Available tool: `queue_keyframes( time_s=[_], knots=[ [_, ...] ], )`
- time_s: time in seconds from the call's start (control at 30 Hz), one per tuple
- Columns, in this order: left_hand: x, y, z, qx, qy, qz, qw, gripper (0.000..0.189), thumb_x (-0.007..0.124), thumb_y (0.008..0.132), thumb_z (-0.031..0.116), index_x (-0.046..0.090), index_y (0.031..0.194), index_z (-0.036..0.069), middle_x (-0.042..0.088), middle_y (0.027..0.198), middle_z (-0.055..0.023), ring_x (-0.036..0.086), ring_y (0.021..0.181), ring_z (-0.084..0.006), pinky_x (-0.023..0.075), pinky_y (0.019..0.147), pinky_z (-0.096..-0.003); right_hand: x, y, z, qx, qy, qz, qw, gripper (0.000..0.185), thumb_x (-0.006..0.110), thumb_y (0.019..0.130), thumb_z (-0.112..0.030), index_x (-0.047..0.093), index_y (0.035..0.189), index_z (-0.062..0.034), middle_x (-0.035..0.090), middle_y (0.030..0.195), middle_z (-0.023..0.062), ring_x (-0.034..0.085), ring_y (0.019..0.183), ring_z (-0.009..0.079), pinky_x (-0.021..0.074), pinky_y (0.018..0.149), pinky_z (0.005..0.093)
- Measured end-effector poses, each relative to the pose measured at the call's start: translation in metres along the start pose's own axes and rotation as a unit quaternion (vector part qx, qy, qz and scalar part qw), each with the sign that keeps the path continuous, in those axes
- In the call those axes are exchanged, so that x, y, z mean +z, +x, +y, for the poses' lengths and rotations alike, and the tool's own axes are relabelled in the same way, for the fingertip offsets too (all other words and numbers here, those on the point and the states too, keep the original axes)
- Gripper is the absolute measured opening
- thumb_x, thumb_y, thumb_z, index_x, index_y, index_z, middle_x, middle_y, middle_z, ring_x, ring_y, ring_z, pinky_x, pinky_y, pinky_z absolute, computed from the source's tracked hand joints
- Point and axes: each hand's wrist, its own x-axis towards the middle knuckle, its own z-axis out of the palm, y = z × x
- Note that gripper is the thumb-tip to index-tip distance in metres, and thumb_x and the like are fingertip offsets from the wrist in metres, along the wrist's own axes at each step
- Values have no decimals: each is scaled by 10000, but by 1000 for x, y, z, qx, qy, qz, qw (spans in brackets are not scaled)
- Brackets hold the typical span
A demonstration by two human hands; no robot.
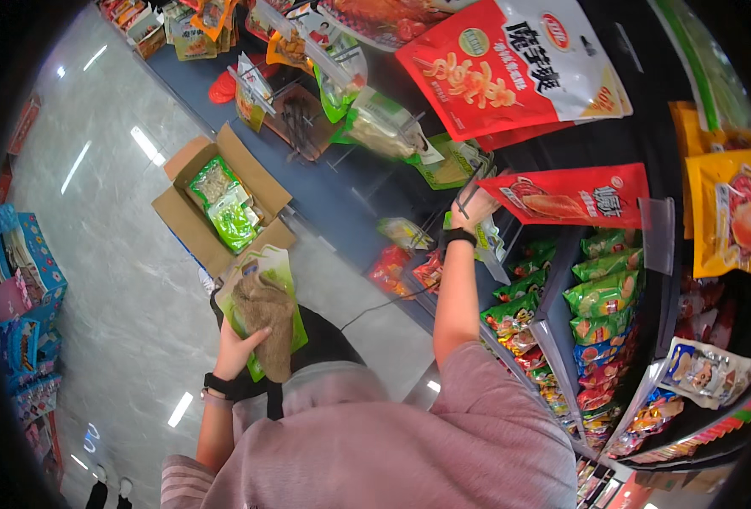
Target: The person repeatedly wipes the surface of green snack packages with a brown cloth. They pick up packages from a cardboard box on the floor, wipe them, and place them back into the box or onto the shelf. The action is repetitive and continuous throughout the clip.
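Observation:
My left hand [232,350] grips a brown cloth [273,331] together with green-and-white snack packets [280,261], low in front of my body. My right hand [474,207] reaches among the display hooks at a dark shelf unit. A metal hook [471,181] crosses in front of it, and its fingertips are partly hidden by a hanging red snack packet [572,197]; whether they hold anything cannot be made out. Green packets [448,168] hang just beyond that hand. An opened cardboard box [181,229] with green snack packets [235,226] inside stands ahead of my left hand.
A large red-and-white snack bag [509,76] hangs above my right hand. Rows of chip bags [604,292] fill the shelves to the right, with yellow packets [731,216] farther out. A thin cable [378,308] runs near the shelf edge. Another person's feet [111,487] show at lower left.

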Motion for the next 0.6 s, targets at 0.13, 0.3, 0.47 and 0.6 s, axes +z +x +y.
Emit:
queue_keyframes(
  time_s=[0.13,0.3,0.47,0.6],
  knots=[
    [4,5,-18,-2,-29,-35,999,704,758,752,-17,392,1353,-8,542,1268,-106,533,1169,-202,439,1003,-352,38,14,32,104,22,-161,981,448,600,885,-139,492,1264,73,539,1255,295,522,1154,434,422,959,494],
    [9,10,-37,-22,-14,-41,999,697,774,735,-11,416,1333,-16,562,1231,-105,546,1146,-193,456,978,-341,53,-8,44,226,209,-85,948,264,599,865,-45,565,1110,50,621,1018,254,594,977,402,468,853,434],
    [13,13,-41,-35,-31,-37,998,709,769,739,-19,403,1346,-11,550,1249,-100,541,1153,-189,453,982,-338,25,-34,20,259,297,-75,916,142,528,903,-19,564,1022,50,610,996,125,585,941,204,476,840,332],
    [12,19,-37,-31,-34,-41,998,709,765,743,-21,399,1350,-8,542,1260,-99,536,1160,-190,451,985,-340,-10,-50,-9,321,328,-90,884,212,542,868,50,559,1078,39,607,990,90,583,933,198,471,850,333]
  ],
)
